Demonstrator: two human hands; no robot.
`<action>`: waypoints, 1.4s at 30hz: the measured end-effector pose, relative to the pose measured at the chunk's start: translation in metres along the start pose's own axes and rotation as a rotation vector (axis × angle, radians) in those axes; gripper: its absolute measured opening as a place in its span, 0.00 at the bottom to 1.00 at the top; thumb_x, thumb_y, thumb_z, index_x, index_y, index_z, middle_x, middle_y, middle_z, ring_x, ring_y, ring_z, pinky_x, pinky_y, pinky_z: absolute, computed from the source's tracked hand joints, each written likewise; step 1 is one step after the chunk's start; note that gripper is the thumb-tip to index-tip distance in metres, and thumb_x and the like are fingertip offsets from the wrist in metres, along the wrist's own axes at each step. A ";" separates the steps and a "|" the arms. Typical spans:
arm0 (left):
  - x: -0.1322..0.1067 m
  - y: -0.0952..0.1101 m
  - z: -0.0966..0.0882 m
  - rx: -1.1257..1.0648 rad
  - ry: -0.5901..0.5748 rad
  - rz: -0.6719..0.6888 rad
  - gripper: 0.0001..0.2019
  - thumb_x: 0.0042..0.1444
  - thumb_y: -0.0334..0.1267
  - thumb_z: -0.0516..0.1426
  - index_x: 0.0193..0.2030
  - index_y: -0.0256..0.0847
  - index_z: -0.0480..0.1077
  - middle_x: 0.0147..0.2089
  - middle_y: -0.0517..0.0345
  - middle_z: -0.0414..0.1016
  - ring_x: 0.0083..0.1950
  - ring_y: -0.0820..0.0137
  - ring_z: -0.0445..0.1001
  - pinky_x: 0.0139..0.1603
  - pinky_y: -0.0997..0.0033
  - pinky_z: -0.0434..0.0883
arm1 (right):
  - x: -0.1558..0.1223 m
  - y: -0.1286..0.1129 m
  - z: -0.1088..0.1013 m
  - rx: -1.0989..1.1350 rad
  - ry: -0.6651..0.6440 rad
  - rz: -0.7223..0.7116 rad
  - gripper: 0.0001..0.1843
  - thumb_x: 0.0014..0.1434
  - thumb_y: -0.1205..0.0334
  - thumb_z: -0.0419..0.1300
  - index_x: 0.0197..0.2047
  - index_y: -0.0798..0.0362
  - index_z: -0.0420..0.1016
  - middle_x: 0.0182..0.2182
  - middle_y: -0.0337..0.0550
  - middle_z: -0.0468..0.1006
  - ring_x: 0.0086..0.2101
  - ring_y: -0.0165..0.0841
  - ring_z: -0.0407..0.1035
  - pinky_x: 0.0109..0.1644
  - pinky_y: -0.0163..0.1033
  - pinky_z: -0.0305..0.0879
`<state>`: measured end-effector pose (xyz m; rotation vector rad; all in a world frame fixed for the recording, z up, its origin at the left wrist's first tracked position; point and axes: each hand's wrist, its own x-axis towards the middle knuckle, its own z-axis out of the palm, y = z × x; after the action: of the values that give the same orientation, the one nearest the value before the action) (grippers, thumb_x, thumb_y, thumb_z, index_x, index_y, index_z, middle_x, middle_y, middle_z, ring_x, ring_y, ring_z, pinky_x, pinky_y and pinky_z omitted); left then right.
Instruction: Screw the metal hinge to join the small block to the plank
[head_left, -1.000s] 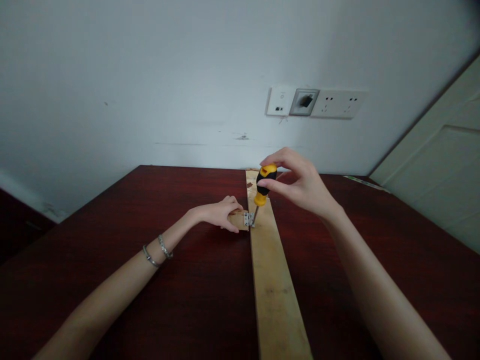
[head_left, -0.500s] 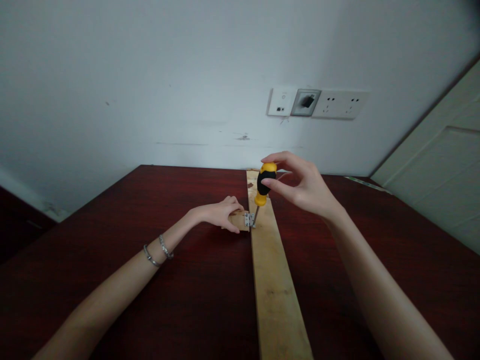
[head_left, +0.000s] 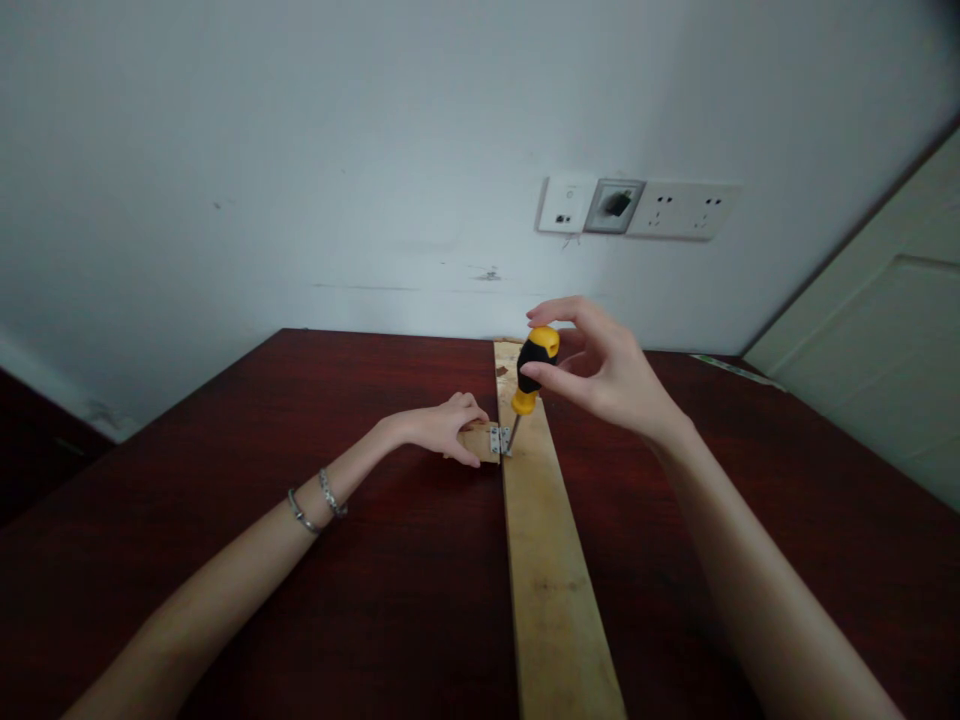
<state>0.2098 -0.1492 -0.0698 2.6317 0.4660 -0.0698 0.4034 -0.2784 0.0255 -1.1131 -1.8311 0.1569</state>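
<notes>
A long pale wooden plank (head_left: 547, 560) lies lengthwise on a dark red table (head_left: 375, 600). A small wooden block (head_left: 477, 441) sits against the plank's left edge, joined to it by a small metal hinge (head_left: 498, 439). My left hand (head_left: 439, 425) is closed over the block and holds it down. My right hand (head_left: 600, 370) pinches the yellow and black handle of a screwdriver (head_left: 532, 371) with fingertips. The screwdriver stands nearly upright with its tip on the hinge.
A white wall rises behind the table, with a row of sockets and switches (head_left: 637, 207) on it. A pale door (head_left: 877, 330) stands at the right. Two bracelets (head_left: 315, 500) circle my left wrist.
My right fingers have shifted round the screwdriver handle, which has turned and tilted slightly. My left hand and the block have stayed where they were.
</notes>
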 end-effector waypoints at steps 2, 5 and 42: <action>0.000 0.000 0.000 0.003 0.000 0.004 0.32 0.43 0.53 0.61 0.54 0.41 0.63 0.47 0.54 0.57 0.50 0.62 0.59 0.53 0.63 0.60 | -0.001 -0.002 -0.002 0.019 -0.057 -0.003 0.19 0.53 0.61 0.60 0.49 0.49 0.66 0.51 0.45 0.67 0.41 0.34 0.69 0.28 0.33 0.70; 0.000 -0.001 0.000 0.015 -0.006 0.007 0.33 0.44 0.54 0.61 0.55 0.41 0.62 0.48 0.54 0.57 0.51 0.62 0.58 0.54 0.63 0.60 | -0.003 -0.004 -0.004 0.029 -0.116 0.008 0.21 0.54 0.64 0.57 0.52 0.49 0.64 0.48 0.44 0.70 0.39 0.32 0.70 0.31 0.35 0.71; 0.001 0.000 0.000 0.024 -0.006 0.005 0.33 0.43 0.54 0.61 0.54 0.41 0.63 0.48 0.53 0.57 0.50 0.62 0.59 0.53 0.64 0.61 | -0.002 -0.001 -0.002 0.085 -0.188 0.093 0.24 0.54 0.66 0.57 0.55 0.47 0.63 0.42 0.42 0.72 0.41 0.35 0.69 0.41 0.42 0.70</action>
<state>0.2103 -0.1491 -0.0696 2.6553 0.4595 -0.0824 0.4047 -0.2814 0.0263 -1.1569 -1.9185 0.4017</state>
